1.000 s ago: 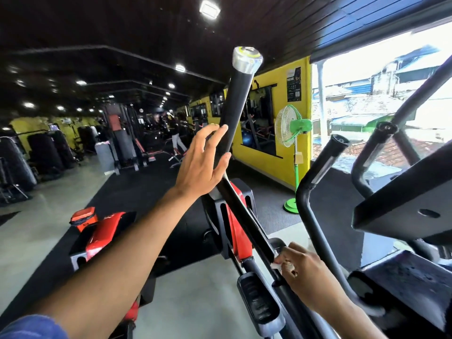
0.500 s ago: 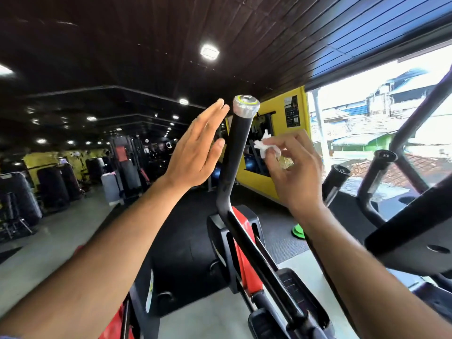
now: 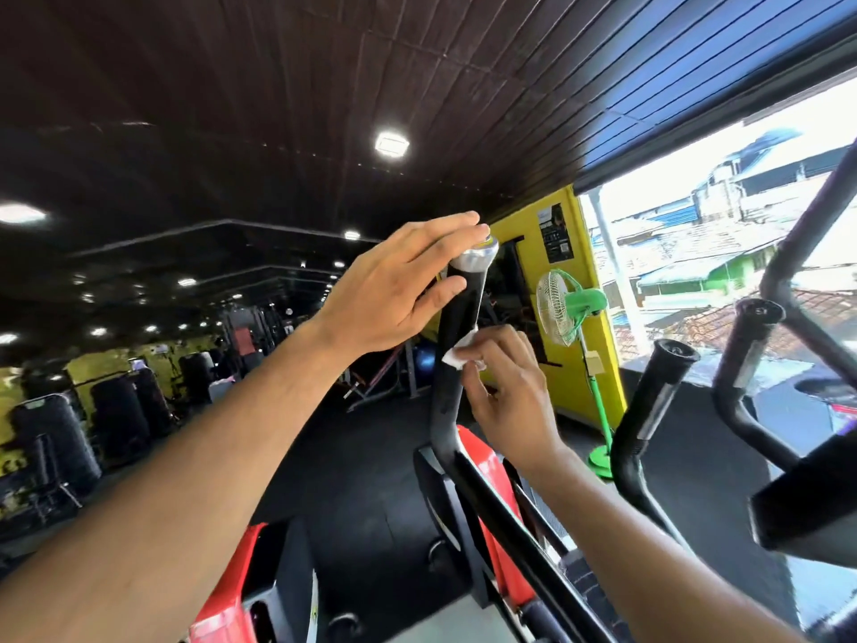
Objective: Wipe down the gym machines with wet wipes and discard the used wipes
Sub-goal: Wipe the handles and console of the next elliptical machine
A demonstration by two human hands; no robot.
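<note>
Head view: left hand (image 3: pixel 394 290), arm reaching up from 7 o'clock, fingers nearly straight and resting over the silver-capped top of the black handlebar (image 3: pixel 457 345); right hand (image 3: pixel 503 392), raised from 5 o'clock, fingers pinching a white wet wipe (image 3: pixel 459 352) against the bar's mid grip.

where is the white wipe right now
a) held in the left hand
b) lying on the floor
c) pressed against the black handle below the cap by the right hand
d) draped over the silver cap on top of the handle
c: the right hand holds the white wipe against the black handle, below the silver cap where the left hand rests.
</note>
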